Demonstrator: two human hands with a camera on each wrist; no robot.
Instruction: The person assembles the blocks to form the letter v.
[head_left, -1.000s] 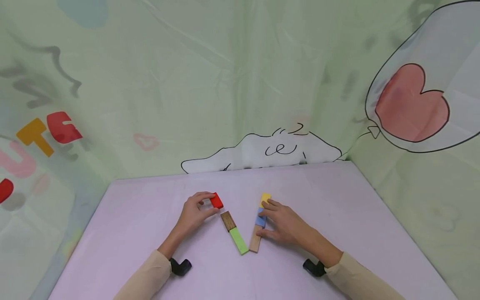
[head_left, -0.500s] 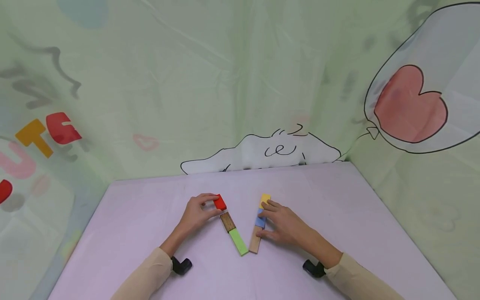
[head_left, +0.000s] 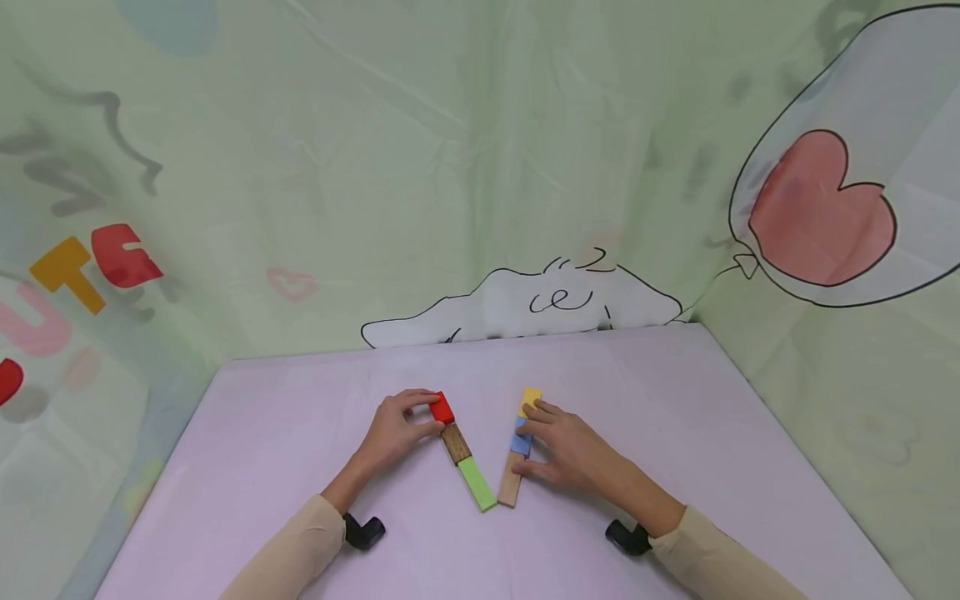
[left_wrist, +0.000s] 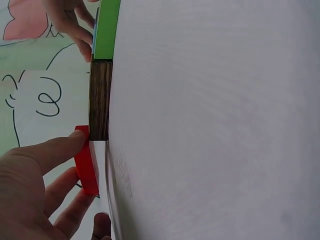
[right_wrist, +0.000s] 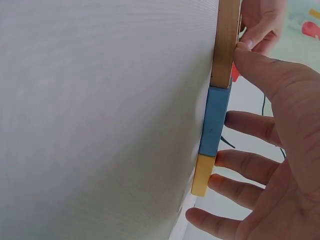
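My left hand (head_left: 393, 427) pinches a red block (head_left: 442, 408) between thumb and fingertips. In the left wrist view the thumb is at one end of the red block (left_wrist: 86, 162) and fingers are at the other. Its near end meets, or nearly meets, a dark brown wood-grain block (head_left: 456, 444). That one lies end to end with a green block (head_left: 477, 483). To the right, yellow (head_left: 532, 394), blue (head_left: 519, 442) and light wood (head_left: 510, 483) blocks form a second slanted row. Fairly straight fingers of my right hand (head_left: 573, 446) touch this row, the thumb on the light wood block.
The two rows nearly meet at their near ends, forming a V on the pale cloth-covered table (head_left: 637, 375). Printed fabric (head_left: 337, 208) hangs behind and at both sides. Black devices (head_left: 365, 533) sit at both wrists.
My left hand has brought the red block right and slightly nearer, closing the gap to the dark brown block. My right hand and its row have stayed in place.
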